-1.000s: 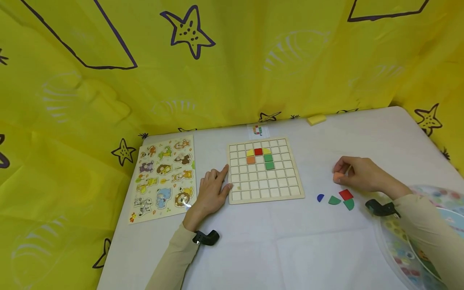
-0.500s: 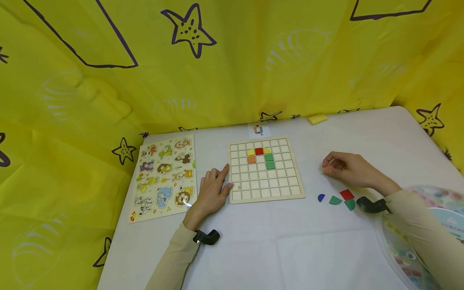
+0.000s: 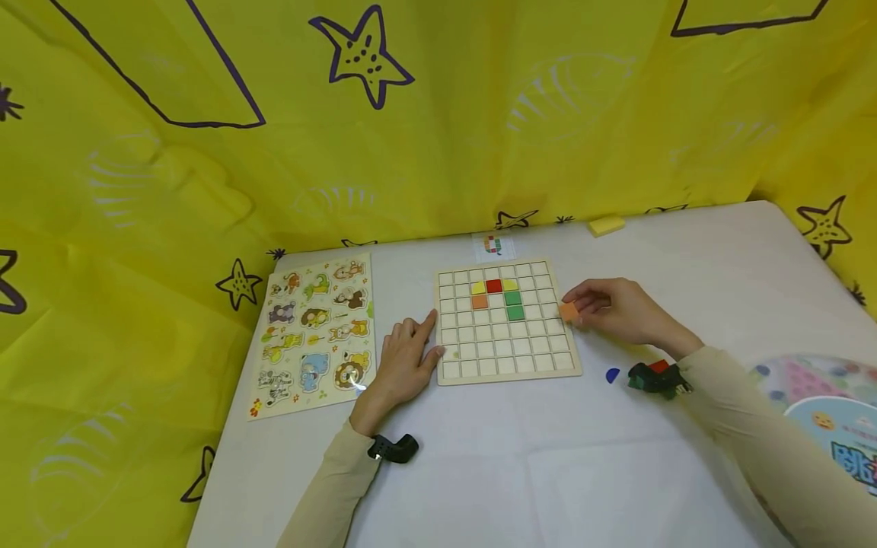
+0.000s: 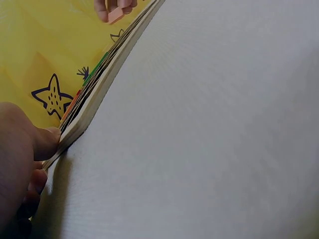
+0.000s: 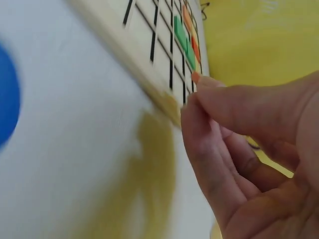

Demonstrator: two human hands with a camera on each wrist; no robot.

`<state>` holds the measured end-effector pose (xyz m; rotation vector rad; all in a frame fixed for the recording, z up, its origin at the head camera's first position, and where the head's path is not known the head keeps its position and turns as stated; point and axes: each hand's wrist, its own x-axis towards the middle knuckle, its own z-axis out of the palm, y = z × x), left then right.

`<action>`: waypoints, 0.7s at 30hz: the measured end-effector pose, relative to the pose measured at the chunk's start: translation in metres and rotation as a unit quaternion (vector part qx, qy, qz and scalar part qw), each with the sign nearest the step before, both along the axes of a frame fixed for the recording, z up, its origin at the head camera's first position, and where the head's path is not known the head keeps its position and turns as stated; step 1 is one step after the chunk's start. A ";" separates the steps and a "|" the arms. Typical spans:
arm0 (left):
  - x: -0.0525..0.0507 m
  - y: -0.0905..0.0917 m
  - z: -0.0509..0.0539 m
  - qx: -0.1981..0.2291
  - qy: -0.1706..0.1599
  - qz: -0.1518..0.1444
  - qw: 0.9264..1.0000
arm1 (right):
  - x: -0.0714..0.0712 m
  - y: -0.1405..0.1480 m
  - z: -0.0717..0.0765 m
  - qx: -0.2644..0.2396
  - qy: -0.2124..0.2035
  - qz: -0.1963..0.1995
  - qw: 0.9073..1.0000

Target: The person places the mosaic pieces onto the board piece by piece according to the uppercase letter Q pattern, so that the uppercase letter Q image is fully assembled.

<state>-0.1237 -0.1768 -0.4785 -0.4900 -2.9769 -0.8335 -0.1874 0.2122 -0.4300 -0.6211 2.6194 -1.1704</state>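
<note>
A wooden grid board [image 3: 509,347] lies flat on the table. Set in its cells are two yellow quarter-round tiles, a red square tile [image 3: 494,286], an orange square tile [image 3: 479,302] and two green square tiles [image 3: 515,313]. My right hand [image 3: 620,310] pinches another orange square tile [image 3: 569,312] between thumb and fingers, just above the board's right edge. My left hand [image 3: 404,364] rests at the board's left side, index finger and thumb touching its edge; the left wrist view shows the thumb [image 4: 46,142] against the rim.
A small pattern card [image 3: 493,246] lies behind the board. On the left sits an animal puzzle [image 3: 314,342]. A blue half-round tile [image 3: 613,375] and a partly hidden red tile [image 3: 659,366] lie near my right wrist. A clear round container [image 3: 822,380] stands far right; a yellow block [image 3: 606,226] lies behind.
My right hand has carried the orange tile leftward, from above the loose tiles to the board's right edge. The left hand stays at the board's side.
</note>
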 end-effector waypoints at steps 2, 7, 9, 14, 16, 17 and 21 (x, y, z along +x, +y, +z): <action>0.000 0.000 0.000 0.003 0.000 0.000 1.000 | -0.002 -0.009 0.000 -0.011 -0.002 -0.002 1.000; 0.000 -0.001 0.000 0.007 -0.002 -0.002 1.000 | -0.008 -0.027 -0.002 -0.030 0.005 -0.006 1.000; 0.000 -0.001 0.000 0.005 -0.004 -0.002 1.000 | -0.010 -0.035 -0.002 -0.032 0.009 -0.009 0.999; -0.001 -0.001 -0.002 0.000 -0.007 -0.001 1.000 | -0.014 -0.054 -0.003 -0.038 0.014 -0.016 0.999; -0.001 -0.002 -0.002 -0.001 -0.005 -0.002 1.000 | -0.015 -0.062 -0.005 -0.042 0.015 -0.014 0.999; -0.001 -0.002 -0.002 -0.001 -0.004 -0.002 1.000 | -0.016 -0.065 -0.006 -0.046 0.015 -0.012 0.999; -0.001 -0.001 -0.002 -0.002 0.002 -0.003 1.000 | -0.017 -0.078 -0.010 -0.053 0.014 -0.004 0.998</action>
